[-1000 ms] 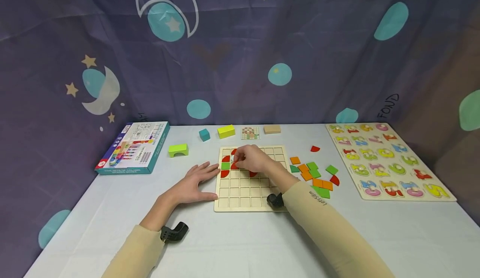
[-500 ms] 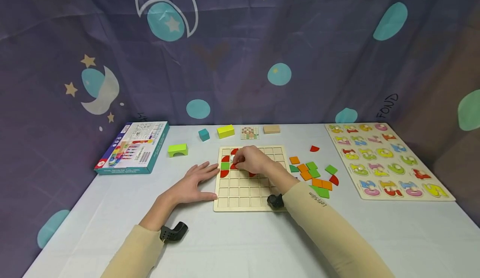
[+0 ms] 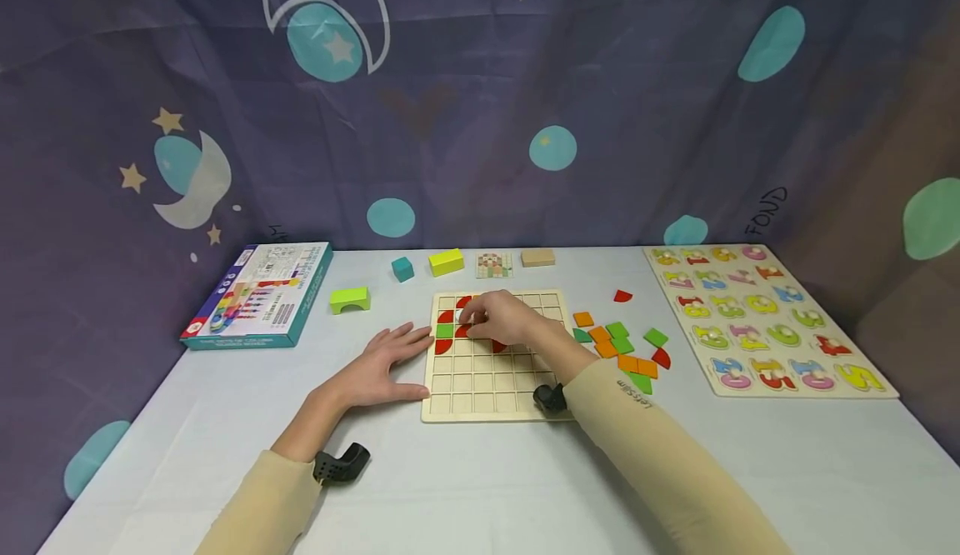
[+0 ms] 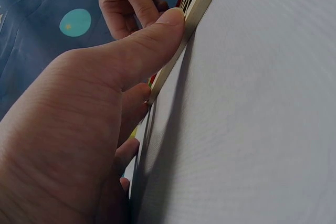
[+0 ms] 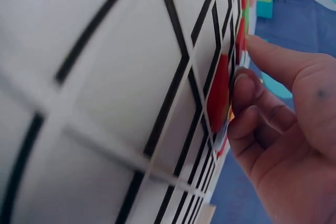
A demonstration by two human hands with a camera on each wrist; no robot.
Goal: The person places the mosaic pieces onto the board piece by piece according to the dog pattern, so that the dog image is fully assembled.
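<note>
Board (image 3: 472,384), left hand (image 3: 375,373) spread, right hand (image 3: 501,317) curled

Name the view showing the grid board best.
Head: most of the grid board shows from above, the right hand covering part. The left wrist view catches only an edge and sliver of grid; the right wrist view, some cells close up, steeply slanted.

grid board (image 3: 468,382) partly hidden behind right grip (image 3: 502,319), picture card (image 3: 494,266) too small to read, sleeves (image 3: 663,455) cut off
</note>
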